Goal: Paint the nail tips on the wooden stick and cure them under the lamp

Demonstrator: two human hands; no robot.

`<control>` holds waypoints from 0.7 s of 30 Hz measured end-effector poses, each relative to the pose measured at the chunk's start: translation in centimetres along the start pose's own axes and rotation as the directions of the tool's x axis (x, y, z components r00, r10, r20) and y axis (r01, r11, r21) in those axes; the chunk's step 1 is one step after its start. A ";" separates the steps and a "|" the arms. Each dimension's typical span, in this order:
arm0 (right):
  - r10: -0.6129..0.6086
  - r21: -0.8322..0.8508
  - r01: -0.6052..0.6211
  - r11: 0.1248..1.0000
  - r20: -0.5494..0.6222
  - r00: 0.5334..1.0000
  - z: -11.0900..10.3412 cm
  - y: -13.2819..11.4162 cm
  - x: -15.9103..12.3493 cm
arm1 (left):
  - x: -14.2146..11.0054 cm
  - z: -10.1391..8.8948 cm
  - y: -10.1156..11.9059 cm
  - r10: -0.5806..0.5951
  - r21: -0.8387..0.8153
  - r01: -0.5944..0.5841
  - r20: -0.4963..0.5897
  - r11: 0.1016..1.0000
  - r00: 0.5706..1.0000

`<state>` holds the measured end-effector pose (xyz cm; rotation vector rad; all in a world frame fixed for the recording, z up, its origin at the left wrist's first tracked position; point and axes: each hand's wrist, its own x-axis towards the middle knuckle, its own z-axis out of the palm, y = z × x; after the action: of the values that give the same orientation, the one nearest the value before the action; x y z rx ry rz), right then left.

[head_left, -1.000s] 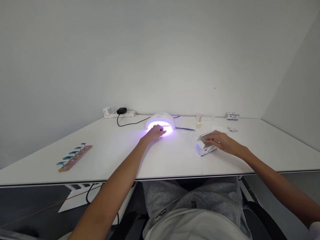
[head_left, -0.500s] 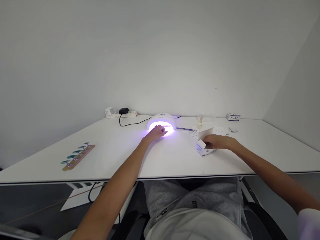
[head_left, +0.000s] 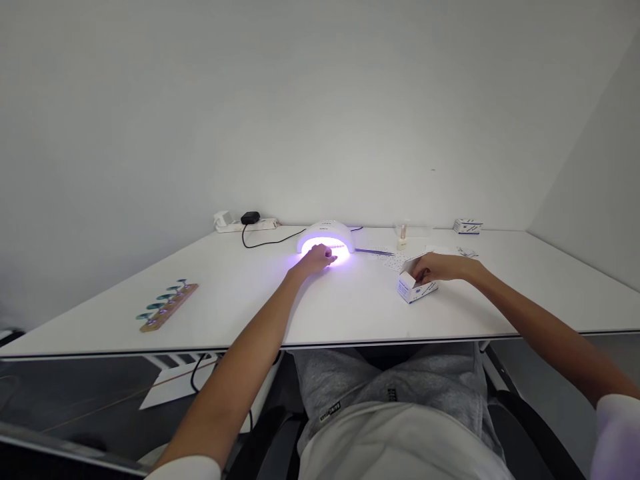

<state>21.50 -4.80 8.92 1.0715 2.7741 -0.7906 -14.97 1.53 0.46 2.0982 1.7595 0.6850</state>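
My left hand [head_left: 319, 258] is at the mouth of a white dome-shaped nail lamp [head_left: 326, 231] that glows purple. Its fingers are curled closed; a thin pale strip shows in the glare just beyond them, and I cannot tell whether they hold it. My right hand [head_left: 435, 267] reaches into a small open white box [head_left: 419, 291] with blue print, its flap raised. Those fingers are bent together, with the tips hidden inside, so what they grip, if anything, is not visible.
A wooden stand [head_left: 170, 307] with teal nail tips on stems lies at left. Tweezers [head_left: 374, 252], a small bottle [head_left: 402, 239], a dotted sheet [head_left: 397, 261] and a second box [head_left: 468, 227] are at right. A power strip [head_left: 250, 225] with a black adapter is behind.
My right hand sits deeper in the box, and the box's flap has tipped lower. My left hand stays at the lamp. The whole view has shifted slightly.
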 end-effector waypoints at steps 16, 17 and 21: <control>0.017 -0.054 -0.039 0.998 -0.361 0.932 -2.8 -1.8 -3.4 | -0.3 -0.1 0.4 0.001 0.001 -0.001 0.009 1.000 1.000; 0.021 -0.058 -0.047 0.997 -0.383 0.924 -3.0 -1.7 -3.6 | -0.3 -0.1 0.3 -0.001 -0.001 0.001 0.009 1.000 1.000; 0.061 -0.108 -0.118 0.987 -0.428 0.902 -3.1 -1.0 -3.7 | -0.3 0.0 0.3 -0.008 -0.017 0.008 0.009 1.000 1.000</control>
<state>24.02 -6.14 12.94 1.4869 3.0337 -0.3890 -14.80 1.18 0.59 2.0782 1.7503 0.6851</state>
